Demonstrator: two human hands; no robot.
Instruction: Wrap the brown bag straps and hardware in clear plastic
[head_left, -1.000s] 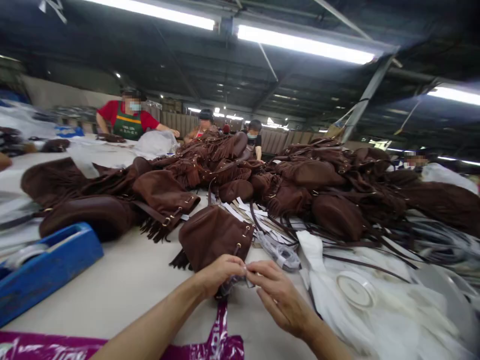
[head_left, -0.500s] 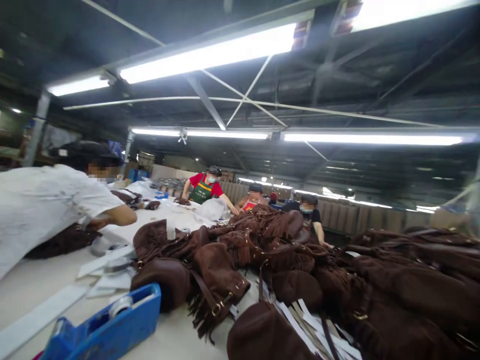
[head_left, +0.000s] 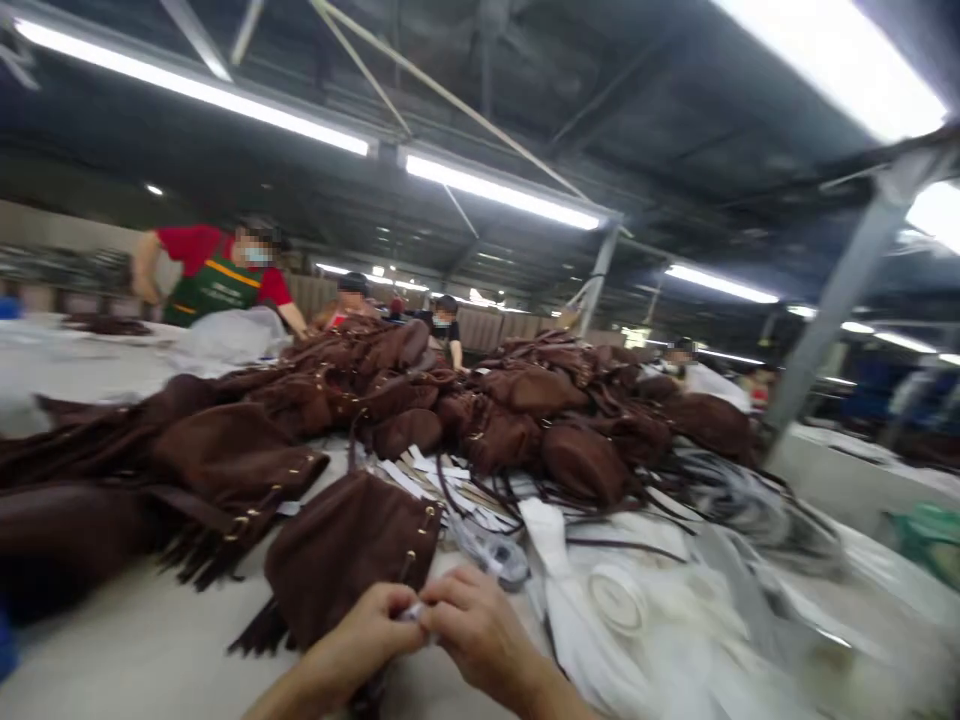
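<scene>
My left hand (head_left: 373, 632) and my right hand (head_left: 480, 622) meet at the fingertips low in the head view. Both pinch a small whitish piece (head_left: 414, 612), too blurred and covered to identify. Directly behind them lies a dark brown bag (head_left: 345, 545) with gold eyelets and a fringe at its lower left. My left hand overlaps the bag's lower edge; whether it touches the bag I cannot tell. A second brown bag (head_left: 232, 450) with a strap and fringe lies to the left.
A large heap of brown bags (head_left: 525, 390) spans the table's far side. White strips (head_left: 427, 475) lie before it. To the right are a white roll (head_left: 616, 598) and crumpled white sheeting (head_left: 675, 630). Beyond the heap stands a person in a green apron (head_left: 214, 285). A metal post (head_left: 840, 300) rises at right.
The view has swung right and tilted. My two hands have come into view, pinching the whitish piece. The blue tape dispenser and the person in white at left have mostly or fully left view.
</scene>
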